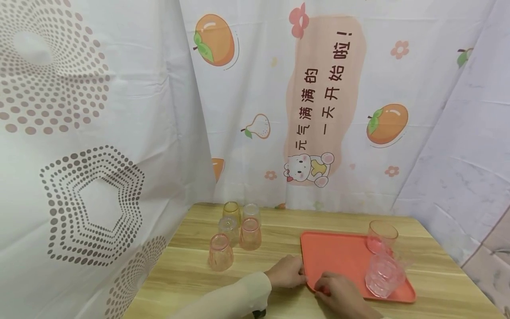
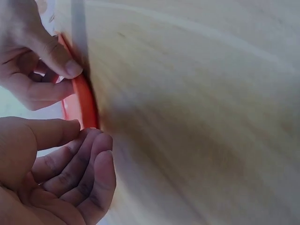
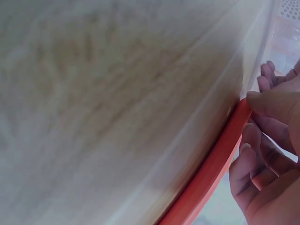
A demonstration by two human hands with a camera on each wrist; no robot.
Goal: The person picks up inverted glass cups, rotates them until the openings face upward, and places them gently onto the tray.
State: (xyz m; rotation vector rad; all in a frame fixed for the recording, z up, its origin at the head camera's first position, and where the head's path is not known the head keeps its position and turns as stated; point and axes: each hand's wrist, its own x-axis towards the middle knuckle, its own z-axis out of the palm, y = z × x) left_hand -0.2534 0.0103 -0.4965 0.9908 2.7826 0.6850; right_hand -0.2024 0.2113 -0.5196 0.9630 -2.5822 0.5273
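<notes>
A red tray [image 1: 334, 254] lies on the table in the head view. My left hand [image 1: 286, 272] pinches the rim at its near left corner, thumb against fingertips. Just to the right, my right hand [image 1: 343, 294] grips the near rim, its thumb over the edge in the left wrist view. The right wrist view shows the red rim running up to the fingers of the right hand [image 3: 269, 187]. On the tray's right part are a pinkish clear glass [image 1: 383, 235] at the back and more clear pinkish glassware [image 1: 384, 272] in front, overlapping in this view.
Left of the tray, several upside-down tumblers stand grouped on the wooden table [image 1: 179, 266]: a yellow one [image 1: 231, 210], clear ones [image 1: 228, 228] and pink ones [image 1: 221, 254]. Printed curtains [image 1: 247, 88] hang behind the table and along its left side.
</notes>
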